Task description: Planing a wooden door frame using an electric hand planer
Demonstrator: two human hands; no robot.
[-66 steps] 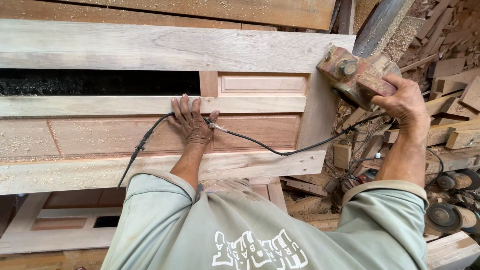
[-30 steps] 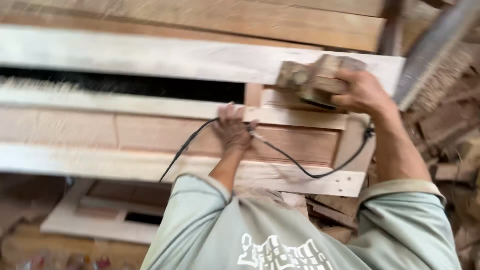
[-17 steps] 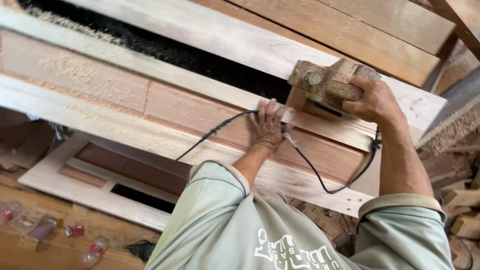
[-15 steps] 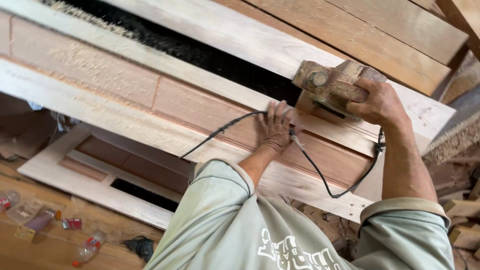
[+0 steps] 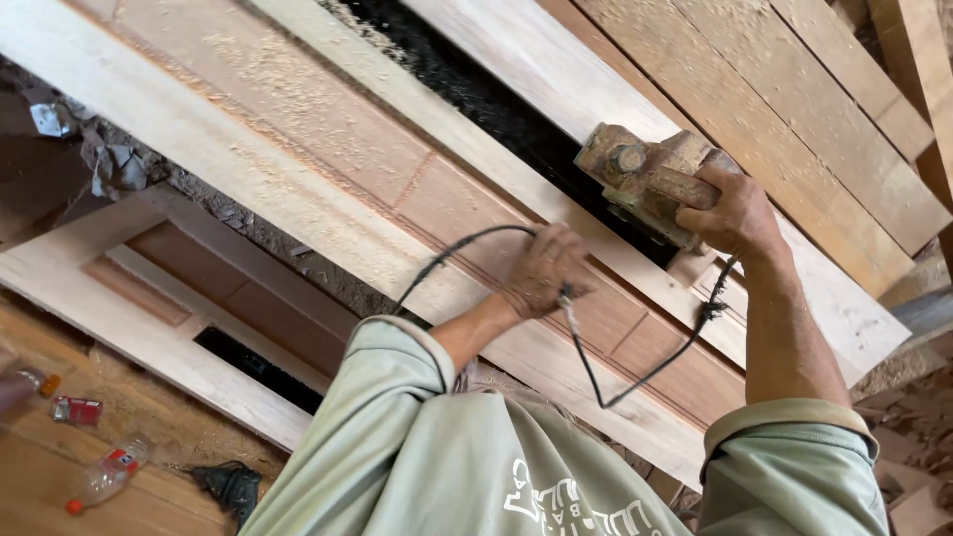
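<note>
- Nearest the camera, the pale green shirt (image 5: 467, 467) fills the bottom edge, its two sleeves leading up to both hands.
- The left hand (image 5: 541, 270) lies knuckles-up on the wooden door (image 5: 328, 129), fingers curled down around the black power cord (image 5: 596, 372), pinning it against the panel.
- From under that hand the cord runs two ways: one stretch arcs away to its left over the door's lower rail, the other drops toward the shirt and loops up to the right wrist.
- The right hand (image 5: 725, 208), up and to the right of the left one, is closed tight around the handle of a dust-caked electric sander (image 5: 640, 179).
- The sander sits on the door's pale upper rail, just beside the dark open slot that runs along the frame.
- Sawdust speckles the door's panels to the left of both hands.
- Beyond the right hand, bare planks (image 5: 794, 109) lie stacked side by side.
- Far below-left of the left hand, a second door frame (image 5: 149, 318) lies flat, with a plastic bottle (image 5: 104, 476) on the floor near it.
</note>
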